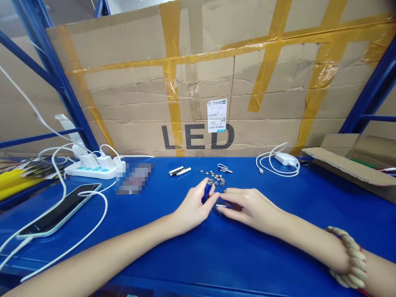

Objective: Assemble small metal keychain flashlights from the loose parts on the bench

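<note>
- left hand [194,202] is gripping a blue tube [207,192] over mid-table [185,255], fingers hiding part of it
- right hand [252,206] is pinching some shiny bit [221,204] beside it, can't really make out the shape
- box [346,165] is getting cut off at the table's right edge

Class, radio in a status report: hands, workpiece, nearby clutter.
Left hand: closed on blue cylinder. Right hand: at small metallic piece, shape unclear. Small metal discs just beyond.

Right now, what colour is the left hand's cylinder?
The cylinder is blue, in the head view.
</note>
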The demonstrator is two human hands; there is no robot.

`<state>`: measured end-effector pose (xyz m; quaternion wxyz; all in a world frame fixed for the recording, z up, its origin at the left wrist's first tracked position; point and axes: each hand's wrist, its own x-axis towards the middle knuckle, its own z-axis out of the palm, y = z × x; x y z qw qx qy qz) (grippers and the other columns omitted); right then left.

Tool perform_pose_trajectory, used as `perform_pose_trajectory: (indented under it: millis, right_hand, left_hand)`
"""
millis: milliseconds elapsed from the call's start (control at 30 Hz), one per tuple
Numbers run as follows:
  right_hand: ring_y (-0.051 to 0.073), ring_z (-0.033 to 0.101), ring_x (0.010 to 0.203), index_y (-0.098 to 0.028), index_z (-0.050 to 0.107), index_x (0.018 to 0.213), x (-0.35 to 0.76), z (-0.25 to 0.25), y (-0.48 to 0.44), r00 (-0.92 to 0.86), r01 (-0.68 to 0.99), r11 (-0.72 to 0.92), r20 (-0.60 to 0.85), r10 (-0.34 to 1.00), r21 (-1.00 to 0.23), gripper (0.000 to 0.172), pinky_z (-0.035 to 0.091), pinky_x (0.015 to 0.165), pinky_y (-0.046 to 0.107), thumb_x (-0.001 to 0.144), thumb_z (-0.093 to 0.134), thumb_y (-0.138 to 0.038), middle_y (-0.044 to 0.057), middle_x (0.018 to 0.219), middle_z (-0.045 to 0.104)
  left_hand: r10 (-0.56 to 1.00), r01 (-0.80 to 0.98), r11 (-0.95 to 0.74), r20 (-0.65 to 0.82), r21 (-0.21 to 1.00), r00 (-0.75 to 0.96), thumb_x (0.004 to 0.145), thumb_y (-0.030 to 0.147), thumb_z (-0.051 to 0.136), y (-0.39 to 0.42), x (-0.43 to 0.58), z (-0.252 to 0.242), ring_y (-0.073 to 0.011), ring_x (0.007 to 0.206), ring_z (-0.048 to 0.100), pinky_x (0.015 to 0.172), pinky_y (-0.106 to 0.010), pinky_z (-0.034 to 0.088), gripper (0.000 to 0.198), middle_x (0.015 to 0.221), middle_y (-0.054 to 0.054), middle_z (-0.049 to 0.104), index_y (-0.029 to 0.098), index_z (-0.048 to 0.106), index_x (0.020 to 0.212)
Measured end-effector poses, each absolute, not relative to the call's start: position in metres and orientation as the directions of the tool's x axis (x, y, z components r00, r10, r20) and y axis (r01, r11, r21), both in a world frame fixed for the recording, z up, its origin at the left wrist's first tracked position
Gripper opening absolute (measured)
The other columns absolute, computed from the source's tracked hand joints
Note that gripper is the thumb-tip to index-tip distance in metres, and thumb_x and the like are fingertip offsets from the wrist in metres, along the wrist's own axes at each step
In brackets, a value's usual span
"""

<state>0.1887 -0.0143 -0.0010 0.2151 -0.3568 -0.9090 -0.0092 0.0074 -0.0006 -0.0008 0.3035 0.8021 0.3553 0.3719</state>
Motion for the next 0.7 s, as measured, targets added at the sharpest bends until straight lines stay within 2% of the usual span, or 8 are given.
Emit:
perform_pose_trajectory:
  millis: [233,400,700]
  right_hand:
    - [0.012,0.052,0.058,-0.016,0.060,0.082,0.1865,0.0008,-0.0168,-0.690,0.642,0.765,0.398,0.605,-0.049,0.022,0.036,0.052,0.021,0.091,0.042,-0.026,0.002,0.070,0.056]
    - [0.012,0.047,0.053,-0.014,0.060,0.080,0.1852,0.0003,-0.0175,-0.680,0.631,0.776,0.493,0.543,0.017,0.031,0.034,0.050,0.022,0.093,0.035,-0.027,0.001,0.064,0.052]
    - [0.011,0.045,0.055,-0.013,0.059,0.074,0.1846,-0.0020,-0.0136,-0.641,0.585,0.799,0.525,0.560,-0.139,0.031,0.036,0.053,0.021,0.093,0.036,-0.023,0.001,0.063,0.049]
  left_hand:
    - [0.786,0.362,-0.587,0.403,0.725,0.469,0.085,0.026,0.043,0.0021,0.0072,-0.0017,-0.0086,0.055,0.036,0.054,-0.022,0.030,0.020,0.065,0.005,0.039,0.019,0.032,0.070]
    - [0.806,0.321,-0.545,0.379,0.775,0.455,0.086,0.030,0.045,0.0023,0.0066,-0.0046,-0.0073,0.051,0.037,0.051,-0.021,0.031,0.022,0.061,0.007,0.037,0.020,0.032,0.071]
    - [0.813,0.235,-0.498,0.356,0.834,0.460,0.086,0.032,0.046,0.0013,0.0088,-0.0060,-0.0065,0.051,0.039,0.050,-0.019,0.033,0.024,0.062,0.007,0.039,0.019,0.033,0.071]
